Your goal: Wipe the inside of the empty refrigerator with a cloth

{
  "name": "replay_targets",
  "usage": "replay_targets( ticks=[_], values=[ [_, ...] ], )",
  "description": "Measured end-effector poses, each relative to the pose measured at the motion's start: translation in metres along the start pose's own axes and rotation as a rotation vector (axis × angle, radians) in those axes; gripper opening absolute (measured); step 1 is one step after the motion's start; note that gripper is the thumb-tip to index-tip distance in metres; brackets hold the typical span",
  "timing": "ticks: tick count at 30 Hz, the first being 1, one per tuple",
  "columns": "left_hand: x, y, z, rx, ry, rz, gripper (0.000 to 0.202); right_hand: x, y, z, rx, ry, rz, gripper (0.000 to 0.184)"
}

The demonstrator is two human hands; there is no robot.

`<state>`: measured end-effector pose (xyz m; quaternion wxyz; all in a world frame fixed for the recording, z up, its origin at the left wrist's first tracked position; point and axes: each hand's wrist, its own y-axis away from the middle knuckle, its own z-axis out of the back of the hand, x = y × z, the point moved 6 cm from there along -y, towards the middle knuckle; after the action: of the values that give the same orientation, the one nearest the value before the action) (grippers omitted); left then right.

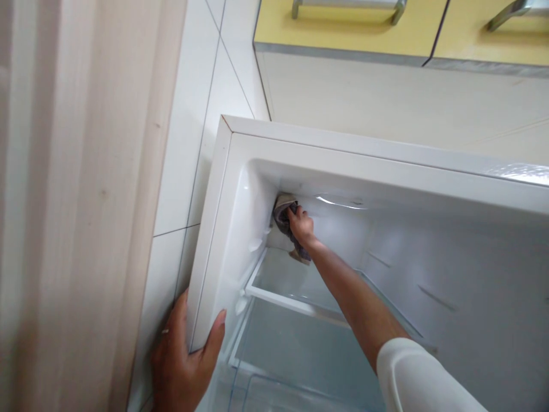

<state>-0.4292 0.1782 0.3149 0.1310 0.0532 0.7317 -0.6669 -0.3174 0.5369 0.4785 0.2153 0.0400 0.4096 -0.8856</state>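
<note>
Inside the fridge, the right hand clenches a cloth while the left hand clasps its frame.

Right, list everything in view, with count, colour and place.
cloth: one, grey-brown with tan edging, at the refrigerator's far left inner corner
refrigerator: one, white, centre to right
shelves: two, clear with white edging, inside
bin: at least one, clear, bottom edge, cut off
cabinet fronts: two, yellow, top
handles: two, silvery, on them
tiles: several, white, left of the refrigerator
wood-toned surface: one, pale, far left
left hand: one, gripping the refrigerator's left edge
right hand: one, holding the cloth
sleeve: one, white, right arm
</note>
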Motion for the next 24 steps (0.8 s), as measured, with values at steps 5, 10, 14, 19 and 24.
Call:
replay_targets(
  ticks=[5,10,14,19,24],
  values=[
    [0.003,0.001,-0.001,0.018,0.006,0.032,0.066,-0.039,0.011,0.003,0.025,0.016,-0.055,0.048],
    [0.01,0.006,-0.002,0.026,0.031,0.117,0.066,-0.091,0.029,0.007,0.024,0.043,-0.164,0.045],
    [0.015,0.008,-0.004,0.046,0.055,0.169,0.067,-0.14,0.048,0.01,-0.001,0.073,-0.291,0.048],
    [0.017,0.007,-0.004,0.072,0.057,0.223,0.066,-0.187,0.066,0.005,0.015,0.049,-0.488,0.047],
    [0.013,0.004,-0.004,0.099,0.042,0.204,0.063,-0.203,0.075,-0.009,0.096,-0.04,-0.697,0.039]
  ],
)
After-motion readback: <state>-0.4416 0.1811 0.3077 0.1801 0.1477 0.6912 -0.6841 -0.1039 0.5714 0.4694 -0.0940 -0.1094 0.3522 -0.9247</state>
